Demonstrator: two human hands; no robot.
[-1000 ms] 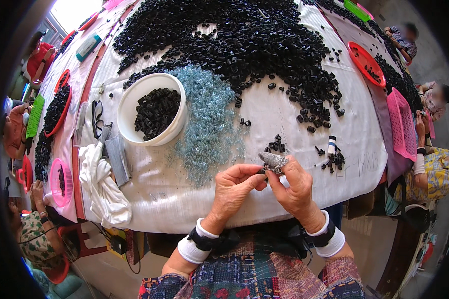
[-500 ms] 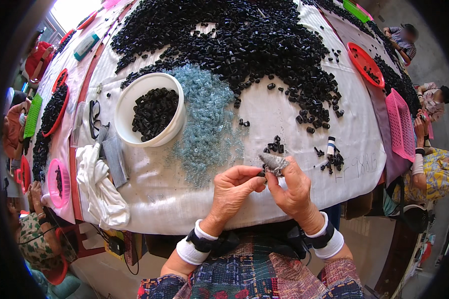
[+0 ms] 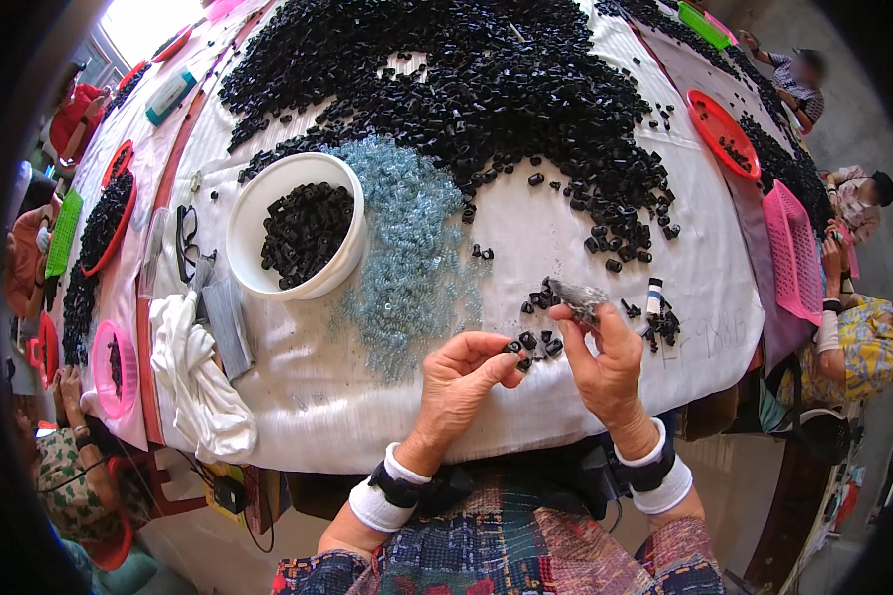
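Observation:
My left hand [image 3: 458, 392] pinches a small black cylindrical part [image 3: 513, 348] between thumb and fingertips, just above the white cloth. In my right hand [image 3: 610, 375] is a grey, mottled, pointed piece [image 3: 577, 296] that looks wrapped; its exact kind is unclear. A gap separates the two hands, with several loose black parts [image 3: 541, 340] on the cloth between and beyond them. Pale blue clear rings [image 3: 399, 238] lie heaped beyond my left hand. Beside them stands a white bucket [image 3: 345, 260] holding black parts [image 3: 306, 233].
A large pile of black parts [image 3: 446, 89] covers the table's far side. Eyeglasses [image 3: 186, 241], a white cloth garment [image 3: 193, 382] and a small white-and-blue tube [image 3: 654, 296] lie nearby. A pink basket [image 3: 794, 253] and red tray [image 3: 722, 134] stand right. Other people sit along both sides.
My right hand has drawn away to the right with the grey piece, parting from my left hand. My left hand stays nearly in place, and its black part now shows more plainly.

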